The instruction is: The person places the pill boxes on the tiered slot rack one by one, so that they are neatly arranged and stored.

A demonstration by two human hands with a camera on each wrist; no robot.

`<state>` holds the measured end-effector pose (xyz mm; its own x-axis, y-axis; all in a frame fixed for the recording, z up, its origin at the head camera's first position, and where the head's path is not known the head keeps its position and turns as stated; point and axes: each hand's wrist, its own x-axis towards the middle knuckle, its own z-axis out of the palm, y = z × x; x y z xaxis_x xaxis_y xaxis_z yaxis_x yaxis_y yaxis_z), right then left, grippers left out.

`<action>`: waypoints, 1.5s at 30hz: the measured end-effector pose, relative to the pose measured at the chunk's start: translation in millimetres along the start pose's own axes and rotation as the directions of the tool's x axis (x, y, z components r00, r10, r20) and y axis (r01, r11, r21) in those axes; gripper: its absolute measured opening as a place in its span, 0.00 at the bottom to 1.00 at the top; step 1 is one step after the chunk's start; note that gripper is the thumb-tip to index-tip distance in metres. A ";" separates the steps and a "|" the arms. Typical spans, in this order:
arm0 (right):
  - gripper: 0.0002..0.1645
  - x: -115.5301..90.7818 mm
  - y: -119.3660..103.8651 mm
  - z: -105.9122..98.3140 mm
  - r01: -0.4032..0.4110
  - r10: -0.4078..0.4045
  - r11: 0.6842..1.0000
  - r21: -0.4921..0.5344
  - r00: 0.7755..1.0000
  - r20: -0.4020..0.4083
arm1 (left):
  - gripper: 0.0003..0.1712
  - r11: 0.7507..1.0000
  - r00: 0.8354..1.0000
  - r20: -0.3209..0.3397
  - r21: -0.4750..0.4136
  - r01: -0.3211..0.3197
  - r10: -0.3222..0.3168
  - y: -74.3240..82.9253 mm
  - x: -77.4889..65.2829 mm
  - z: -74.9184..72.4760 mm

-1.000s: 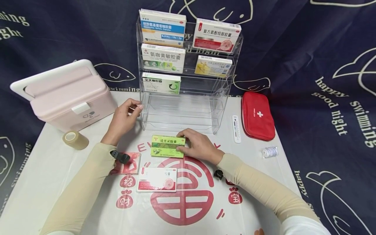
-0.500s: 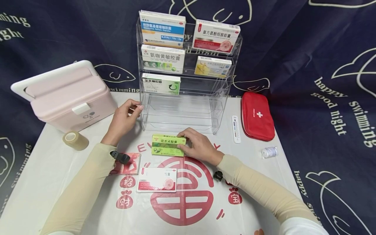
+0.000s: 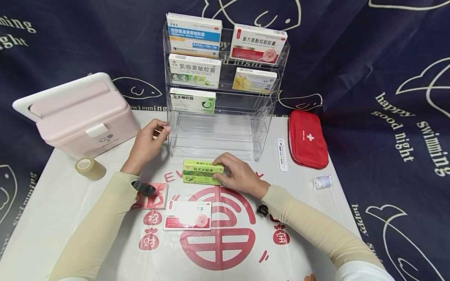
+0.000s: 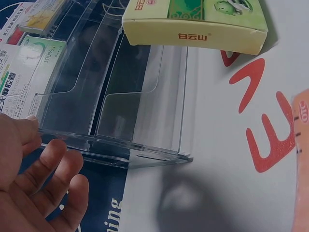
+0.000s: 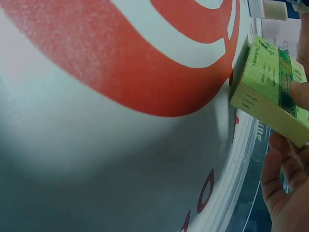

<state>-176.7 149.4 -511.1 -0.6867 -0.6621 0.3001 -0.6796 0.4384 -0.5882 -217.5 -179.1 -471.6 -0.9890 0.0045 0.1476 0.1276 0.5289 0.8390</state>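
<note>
My right hand [image 3: 240, 175] holds a green medicine box [image 3: 198, 172] by its right end, thumb on the front face. The box is tilted up just in front of the clear acrylic display rack [image 3: 214, 145]. Its green face and pale end show in the right wrist view, where my thumb [image 5: 300, 94] lies across it. At the rack's left side, my left hand [image 3: 149, 140] pinches the edge of the side panel; its other fingers [image 4: 53, 171] are loosely curled. Several medicine boxes, among them a white and green one [image 3: 192, 102], stand in the rack's upper tiers.
On the table lie a white and red medicine box [image 3: 188, 214] and a red box [image 3: 158, 196] partly under my left wrist. A pink medicine chest [image 3: 88, 125] and tape roll [image 3: 90, 168] stand left. Rightward are a thermometer [image 3: 282, 155], red first-aid pouch [image 3: 307, 138] and wrapped bandage roll [image 3: 322, 182].
The green box has tipped more upright, so its top side now shows, and has shifted slightly toward the rack with my right hand. My left hand has stayed at the rack's side.
</note>
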 end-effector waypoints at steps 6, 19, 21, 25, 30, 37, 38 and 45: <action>0.18 -0.7 0.2 1.2 0.039 -0.039 0.999 0.026 0.999 0.011 | 0.22 1.000 1.000 -0.001 0.001 0.006 -0.006 0.3 -0.3 -0.2; 0.17 0.5 3.2 2.3 0.066 -0.068 0.997 -0.029 0.996 -0.057 | 0.21 1.000 1.000 -0.005 0.002 0.009 -0.009 1.0 -0.6 0.3; 0.17 0.4 3.3 1.8 0.067 -0.068 0.997 -0.024 0.996 -0.054 | 0.21 1.000 1.000 -0.002 0.003 0.009 -0.009 1.7 -0.7 0.1; 0.18 -0.4 4.0 0.9 0.069 -0.069 0.998 -0.002 0.997 -0.027 | 0.21 1.000 1.000 -0.004 0.003 0.006 -0.006 1.6 -0.7 0.2; 0.19 -1.9 4.6 0.7 0.063 -0.063 0.998 0.012 0.998 0.005 | 0.21 1.000 1.000 -0.010 0.001 0.006 -0.006 0.1 -0.8 0.8; 0.18 -2.3 3.1 0.9 0.056 -0.056 0.998 -0.004 0.998 0.000 | 0.21 1.000 1.000 -0.010 0.007 0.004 -0.004 0.8 -0.6 0.8; 0.18 -2.2 3.3 1.1 0.054 -0.055 0.998 -0.009 0.998 -0.007 | 0.21 1.000 1.000 -0.010 0.007 0.004 -0.004 0.5 -0.4 0.8; 0.19 -1.8 6.2 1.8 0.030 -0.031 0.999 -0.028 0.999 -0.041 | 0.20 1.000 1.000 -0.011 0.007 0.001 -0.001 -0.9 -0.4 1.0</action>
<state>-179.2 152.2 -516.7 -0.6750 -0.6500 0.3490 -0.7071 0.4348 -0.5577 -217.2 -178.7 -472.9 -0.9883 -0.0054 0.1525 0.1260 0.5352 0.8353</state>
